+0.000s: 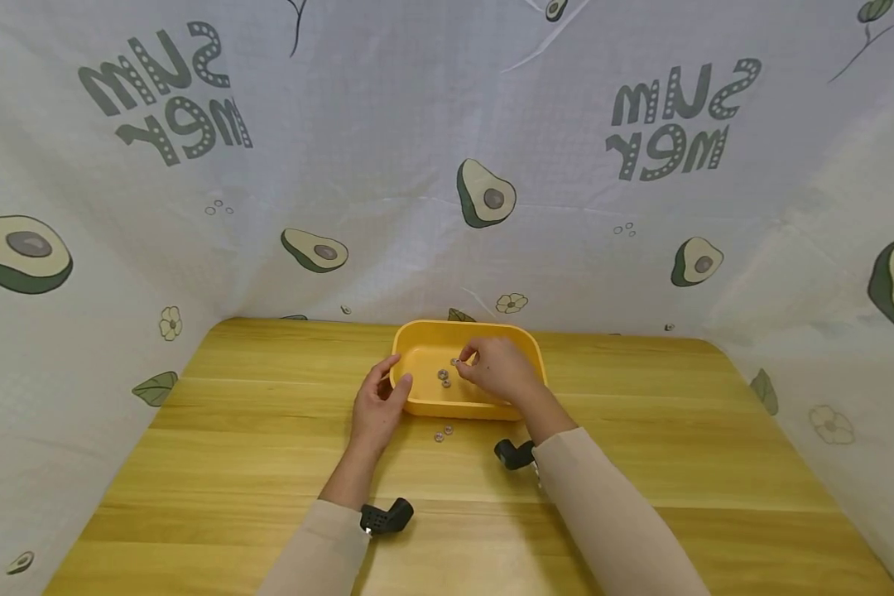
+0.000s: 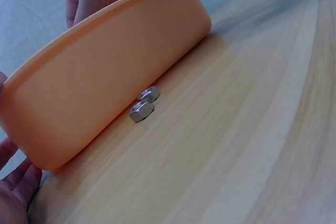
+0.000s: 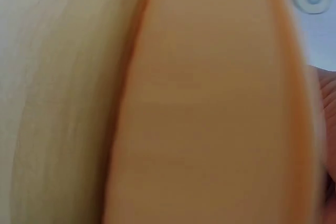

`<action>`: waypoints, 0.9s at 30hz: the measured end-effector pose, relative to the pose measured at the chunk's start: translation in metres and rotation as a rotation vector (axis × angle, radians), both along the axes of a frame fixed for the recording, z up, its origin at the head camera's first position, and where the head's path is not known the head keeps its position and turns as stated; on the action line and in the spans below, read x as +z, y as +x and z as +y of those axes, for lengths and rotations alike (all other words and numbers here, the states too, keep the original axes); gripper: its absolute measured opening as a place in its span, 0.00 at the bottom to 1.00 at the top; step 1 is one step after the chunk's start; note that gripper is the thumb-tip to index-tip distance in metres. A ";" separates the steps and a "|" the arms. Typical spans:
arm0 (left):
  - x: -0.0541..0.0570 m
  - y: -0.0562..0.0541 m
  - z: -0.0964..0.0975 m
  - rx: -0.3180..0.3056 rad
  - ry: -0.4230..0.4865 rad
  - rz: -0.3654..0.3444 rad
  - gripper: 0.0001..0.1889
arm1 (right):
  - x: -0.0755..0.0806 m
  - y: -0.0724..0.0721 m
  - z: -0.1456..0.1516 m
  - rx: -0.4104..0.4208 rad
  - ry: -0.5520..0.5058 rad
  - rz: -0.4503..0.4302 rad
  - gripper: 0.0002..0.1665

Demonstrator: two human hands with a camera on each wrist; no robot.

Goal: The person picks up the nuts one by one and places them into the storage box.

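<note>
A yellow plastic tray [image 1: 462, 410] stands at the back of the table; its outer wall looks orange in both wrist views. My left hand [image 1: 376, 414] holds its left end, with thumb and fingers at the front left corner. Over the tray my right hand [image 1: 499, 368] reaches down and pinches a small hex nut [image 1: 454, 362] between thumb and index finger. More metal nuts [image 1: 443, 374] lie on the tray floor close by. In front of the tray, two nuts [image 2: 142, 110] lie side by side on the wood. The right wrist view hides the fingertips behind the wall.
The wooden table [image 1: 231, 472] runs up to a white cloth [image 1: 387, 149] printed with avocados, hanging behind and at both sides. A black wrist camera [image 1: 387, 516] sits on the left wrist, another camera [image 1: 514, 454] on the right.
</note>
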State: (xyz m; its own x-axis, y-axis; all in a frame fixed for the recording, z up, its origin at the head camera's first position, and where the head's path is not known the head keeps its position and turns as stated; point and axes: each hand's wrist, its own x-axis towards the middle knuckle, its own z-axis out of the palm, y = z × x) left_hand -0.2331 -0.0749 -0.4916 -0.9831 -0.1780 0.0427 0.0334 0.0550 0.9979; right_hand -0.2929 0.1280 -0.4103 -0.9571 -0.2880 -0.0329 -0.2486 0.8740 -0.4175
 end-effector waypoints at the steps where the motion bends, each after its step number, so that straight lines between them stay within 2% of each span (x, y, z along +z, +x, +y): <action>1: 0.000 0.000 0.000 -0.002 0.005 0.001 0.26 | -0.003 -0.003 -0.001 -0.006 0.006 -0.010 0.11; 7: 0.001 0.001 0.000 -0.004 0.016 0.000 0.26 | -0.023 -0.016 -0.006 -0.049 0.005 -0.059 0.11; 12: 0.003 0.002 0.001 -0.004 0.020 -0.005 0.27 | -0.029 -0.019 -0.006 -0.073 -0.011 -0.066 0.11; 16: 0.004 0.002 0.001 -0.006 0.014 0.000 0.27 | -0.028 -0.019 -0.006 -0.094 -0.050 -0.094 0.12; 21: 0.002 0.001 0.000 -0.010 0.019 0.009 0.27 | -0.021 -0.017 -0.005 -0.128 -0.164 -0.120 0.14; 24: 0.002 0.001 -0.001 -0.005 0.017 0.006 0.27 | -0.013 -0.011 -0.005 -0.121 -0.208 -0.102 0.14; 27: 0.003 0.001 -0.001 0.003 0.007 0.007 0.26 | -0.003 0.000 -0.006 -0.108 -0.252 -0.083 0.14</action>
State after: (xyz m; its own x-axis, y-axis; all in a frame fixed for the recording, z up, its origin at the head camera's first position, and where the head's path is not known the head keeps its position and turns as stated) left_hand -0.2318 -0.0754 -0.4889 -0.9822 -0.1817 0.0480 0.0399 0.0478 0.9981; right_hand -0.2932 0.1223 -0.4136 -0.9797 -0.1935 -0.0532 -0.1153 0.7599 -0.6398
